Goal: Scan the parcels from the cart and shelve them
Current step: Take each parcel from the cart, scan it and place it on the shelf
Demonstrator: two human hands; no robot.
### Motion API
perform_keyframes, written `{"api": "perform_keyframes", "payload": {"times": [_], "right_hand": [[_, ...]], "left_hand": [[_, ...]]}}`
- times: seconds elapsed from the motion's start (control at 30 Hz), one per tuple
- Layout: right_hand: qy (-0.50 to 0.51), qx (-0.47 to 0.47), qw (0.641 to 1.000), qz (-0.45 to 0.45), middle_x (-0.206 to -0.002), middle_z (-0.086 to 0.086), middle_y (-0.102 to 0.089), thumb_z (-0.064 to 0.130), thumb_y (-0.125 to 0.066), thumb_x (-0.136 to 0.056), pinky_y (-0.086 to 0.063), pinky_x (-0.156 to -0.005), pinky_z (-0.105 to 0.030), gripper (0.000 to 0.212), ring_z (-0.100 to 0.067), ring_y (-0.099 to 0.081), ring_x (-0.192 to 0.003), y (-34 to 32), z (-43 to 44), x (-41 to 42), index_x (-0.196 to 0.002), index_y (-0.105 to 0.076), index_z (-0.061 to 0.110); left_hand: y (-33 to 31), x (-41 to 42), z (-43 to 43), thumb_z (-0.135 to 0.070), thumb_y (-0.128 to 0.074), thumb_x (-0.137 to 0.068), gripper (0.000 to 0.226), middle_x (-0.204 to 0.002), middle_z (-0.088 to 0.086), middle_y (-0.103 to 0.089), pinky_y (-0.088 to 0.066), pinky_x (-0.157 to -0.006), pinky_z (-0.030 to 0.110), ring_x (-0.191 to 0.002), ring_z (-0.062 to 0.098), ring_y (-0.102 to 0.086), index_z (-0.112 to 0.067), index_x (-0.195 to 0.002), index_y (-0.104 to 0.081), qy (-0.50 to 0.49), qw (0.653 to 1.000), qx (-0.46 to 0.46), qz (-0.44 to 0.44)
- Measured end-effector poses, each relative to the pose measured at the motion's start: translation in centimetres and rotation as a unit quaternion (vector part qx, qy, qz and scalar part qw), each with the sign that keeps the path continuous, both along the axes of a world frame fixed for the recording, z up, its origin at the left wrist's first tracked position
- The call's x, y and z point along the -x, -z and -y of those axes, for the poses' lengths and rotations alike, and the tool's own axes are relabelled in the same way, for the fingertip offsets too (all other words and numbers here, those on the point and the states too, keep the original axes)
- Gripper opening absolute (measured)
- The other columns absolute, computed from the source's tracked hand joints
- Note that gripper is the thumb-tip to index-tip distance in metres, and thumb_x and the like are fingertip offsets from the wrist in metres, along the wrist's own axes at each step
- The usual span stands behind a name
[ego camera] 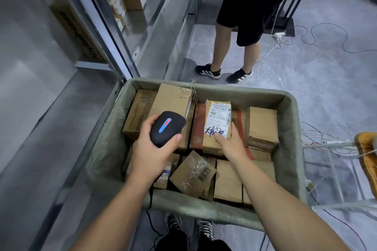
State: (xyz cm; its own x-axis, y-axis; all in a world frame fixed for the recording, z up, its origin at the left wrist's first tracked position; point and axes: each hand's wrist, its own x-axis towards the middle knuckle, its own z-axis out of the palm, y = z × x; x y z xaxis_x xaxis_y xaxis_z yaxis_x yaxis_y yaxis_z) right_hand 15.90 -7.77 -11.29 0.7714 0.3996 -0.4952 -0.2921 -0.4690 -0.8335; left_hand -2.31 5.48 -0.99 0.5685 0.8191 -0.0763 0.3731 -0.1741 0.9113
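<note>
**Parcel pick-and-scan under way at the cart**

Scanning is the step in hand, by my reading. The left hand [153,149] grips a black scanner [167,127] from the side, thumb and fingers wrapped round its body. The scanner's lit blue-and-red strip faces up, and it hangs over the left half of the cart [291,138].

The right hand [229,145] holds the near end of a labelled parcel [217,120], thumb on its top face and fingers down its right side. This parcel lies in the cart's far middle, on top of other boxes, with its white shipping label and a handwritten mark facing up. Whether it is lifted clear of the box beneath cannot be told.

Many more parcels fill the cart, among them a large plain box [173,106] beside the scanner and a tape-wrapped one [193,173] nearer the body. The task therefore looks far from finished.

The next move likely calls for:
- bringing the scanner's window over the label's barcode, which sits along the label's right edge;
- keeping the right thumb off the printed code;
- carrying the parcel to the shelving [93,66] on the left, where a few boxes already stand.

A second person [251,6] stands just beyond the cart, so the swing toward the shelf needs some care.
</note>
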Motion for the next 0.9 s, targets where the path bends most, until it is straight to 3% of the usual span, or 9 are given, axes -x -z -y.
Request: {"api": "perform_keyframes", "payload": {"times": [0.13, 0.3, 0.4, 0.53, 0.6, 0.67, 0.73, 0.83, 0.9], "right_hand": [[-0.002, -0.033, 0.999, -0.017, -0.136, 0.008, -0.061, 0.015, -0.067, -0.095, -0.043, -0.111, -0.041, 0.071, -0.016, -0.057, -0.124, 0.4, -0.2, -0.3, -0.154, -0.034, 0.035], [-0.041, -0.038, 0.998, -0.024, -0.137, 0.003, -0.061, 0.008, -0.066, -0.095, -0.045, -0.104, -0.032, 0.076, -0.018, -0.059, -0.122, -0.3, 0.1, -0.2, -0.156, -0.031, 0.037], [-0.053, -0.049, 0.997, -0.011, -0.137, 0.005, -0.062, 0.008, -0.067, -0.094, -0.045, -0.105, -0.034, 0.077, -0.017, -0.059, -0.124, -0.7, 0.2, 0.1, -0.153, -0.033, 0.045], [-0.080, -0.073, 0.994, 0.016, -0.143, 0.010, -0.057, 0.009, -0.067, -0.093, -0.044, -0.110, -0.039, 0.078, -0.012, -0.057, -0.125, -1.7, 0.5, 0.4, -0.151, -0.034, 0.051], [-0.094, -0.079, 0.992, 0.040, -0.147, 0.012, -0.053, 0.012, -0.067, -0.093, -0.042, -0.112, -0.041, 0.078, -0.013, -0.054, -0.130, -2.5, 0.7, 0.7, -0.150, -0.032, 0.052], [-0.106, -0.080, 0.988, 0.074, -0.152, 0.013, -0.047, 0.013, -0.066, -0.095, -0.038, -0.112, -0.035, 0.077, -0.012, -0.047, -0.136, -3.8, 0.9, 1.1, -0.154, -0.030, 0.047], [-0.111, -0.088, 0.984, 0.111, -0.155, 0.013, -0.041, 0.011, -0.063, -0.096, -0.032, -0.107, -0.026, 0.075, -0.006, -0.040, -0.137, -5.1, 1.1, 1.8, -0.157, -0.029, 0.039], [-0.111, -0.104, 0.975, 0.161, -0.156, 0.012, -0.039, 0.011, -0.062, -0.097, -0.028, -0.107, -0.023, 0.074, -0.005, -0.036, -0.139, -7.0, 1.4, 3.3, -0.158, -0.027, 0.036], [-0.102, -0.115, 0.970, 0.190, -0.156, 0.011, -0.040, 0.011, -0.063, -0.097, -0.028, -0.109, -0.024, 0.074, -0.006, -0.037, -0.139, -7.9, 1.8, 4.7, -0.157, -0.027, 0.037]], "left_hand": [[-0.6, 0.4, 0.9, -0.038, -0.088, -0.070, 0.060, -0.097, -0.048, -0.062, -0.043, -0.075, 0.000, -0.093, -0.017, -0.062, -0.052, -0.115, -0.050, -0.008, 1.000, -0.005, -0.002], [-1.2, 0.7, 1.9, -0.020, -0.088, -0.077, 0.060, -0.097, -0.035, -0.068, -0.043, -0.075, 0.001, -0.091, -0.016, -0.063, -0.050, -0.114, -0.051, -0.029, 0.999, -0.019, -0.005], [-1.9, 1.0, 2.5, -0.016, -0.087, -0.078, 0.061, -0.103, -0.027, -0.066, -0.043, -0.074, 0.001, -0.090, -0.017, -0.062, -0.043, -0.119, -0.051, -0.035, 0.999, -0.027, 0.009], [-2.7, 1.9, 2.9, -0.018, -0.087, -0.078, 0.061, -0.096, -0.037, -0.068, -0.043, -0.074, 0.001, -0.092, -0.015, -0.063, -0.039, -0.123, -0.053, -0.037, 0.998, -0.036, 0.029], [-3.0, 2.5, 3.1, -0.023, -0.089, -0.077, 0.063, -0.098, -0.041, -0.065, -0.043, -0.074, 0.001, -0.093, -0.014, -0.063, -0.038, -0.127, -0.054, -0.039, 0.998, -0.033, 0.041], [-3.4, 3.1, 3.3, -0.038, -0.089, -0.070, 0.068, -0.101, -0.040, -0.066, -0.045, -0.076, 0.004, -0.095, -0.012, -0.064, -0.037, -0.129, -0.055, -0.046, 0.996, -0.033, 0.062], [-3.8, 3.8, 3.6, -0.051, -0.081, -0.063, 0.072, -0.103, -0.036, -0.067, -0.051, -0.082, 0.013, -0.095, -0.006, -0.067, -0.039, -0.129, -0.055, -0.056, 0.995, -0.027, 0.078], [-4.4, 5.0, 4.3, -0.058, -0.080, -0.060, 0.066, -0.104, -0.023, -0.072, -0.060, -0.086, 0.044, -0.088, 0.017, -0.073, -0.051, -0.121, -0.056, -0.062, 0.992, -0.016, 0.106], [-4.9, 6.1, 5.0, -0.059, -0.081, -0.060, 0.062, -0.103, -0.019, -0.072, -0.060, -0.084, 0.050, -0.083, 0.022, -0.072, -0.056, -0.116, -0.056, -0.062, 0.991, -0.021, 0.119]]}}
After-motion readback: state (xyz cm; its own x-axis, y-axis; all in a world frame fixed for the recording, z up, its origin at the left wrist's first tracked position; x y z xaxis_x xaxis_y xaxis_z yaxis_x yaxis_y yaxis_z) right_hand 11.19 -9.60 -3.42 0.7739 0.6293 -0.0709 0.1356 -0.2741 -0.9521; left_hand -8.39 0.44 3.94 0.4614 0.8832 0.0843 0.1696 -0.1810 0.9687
